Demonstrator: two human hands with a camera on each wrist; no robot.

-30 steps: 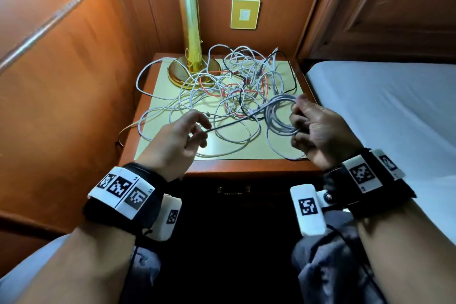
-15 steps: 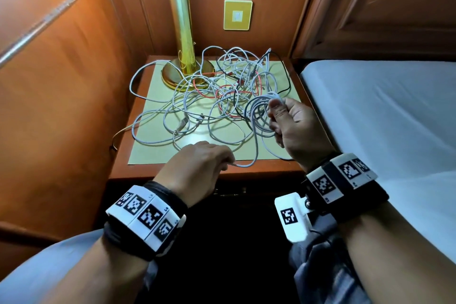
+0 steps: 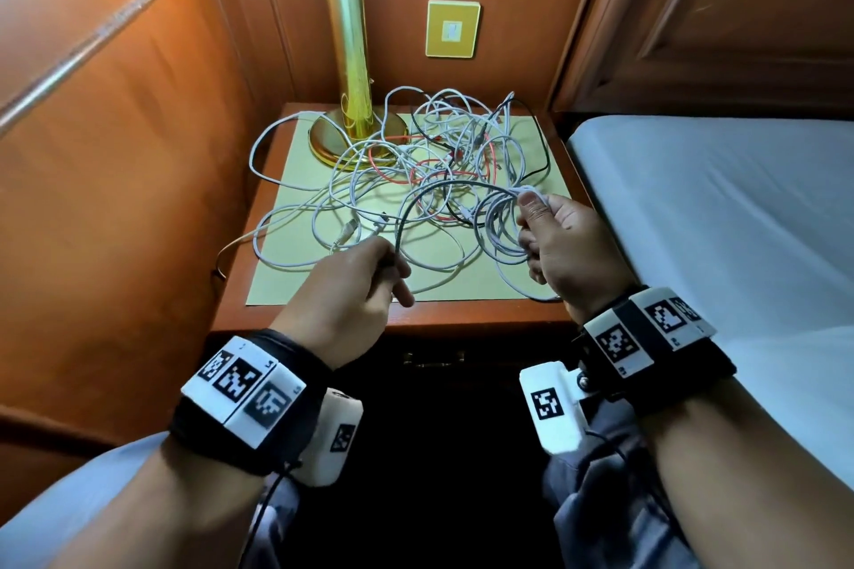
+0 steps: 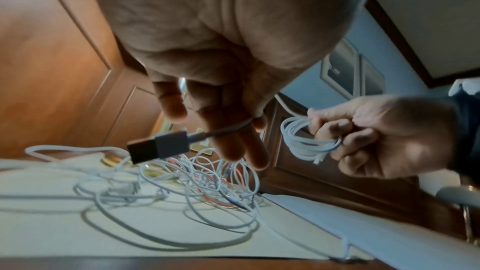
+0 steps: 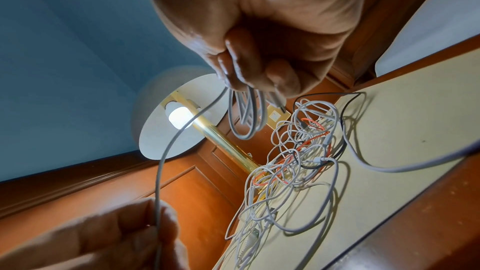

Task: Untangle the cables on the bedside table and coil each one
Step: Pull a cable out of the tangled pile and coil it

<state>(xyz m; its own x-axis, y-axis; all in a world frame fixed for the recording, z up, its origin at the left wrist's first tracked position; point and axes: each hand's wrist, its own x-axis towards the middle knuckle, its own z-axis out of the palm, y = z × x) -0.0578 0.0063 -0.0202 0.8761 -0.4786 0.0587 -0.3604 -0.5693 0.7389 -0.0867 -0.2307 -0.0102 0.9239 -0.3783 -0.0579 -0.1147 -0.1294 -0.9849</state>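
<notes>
A tangle of white, red and black cables [image 3: 430, 162] [image 5: 293, 163] lies on the bedside table [image 3: 462, 314]. My right hand [image 3: 561, 240] grips a small coil of white cable [image 3: 501, 226] [image 4: 303, 141] [image 5: 246, 114] above the table's right side. From that coil the same cable arcs up and left to my left hand [image 3: 369, 277], which pinches it near its end. Its dark USB plug [image 4: 158, 147] sticks out past my left fingers [image 4: 233, 141]. Both hands hover over the table's front half.
A brass lamp [image 3: 351, 74], lit, stands at the table's back left with cables around its base. A pale mat [image 3: 323, 286] covers the tabletop. Wood panelling rises on the left and behind. A bed with a white sheet [image 3: 716, 222] lies to the right.
My left hand has lifted from the table's front edge, and the cable between my hands now arcs upward. The right hand still holds the coil in about the same place.
</notes>
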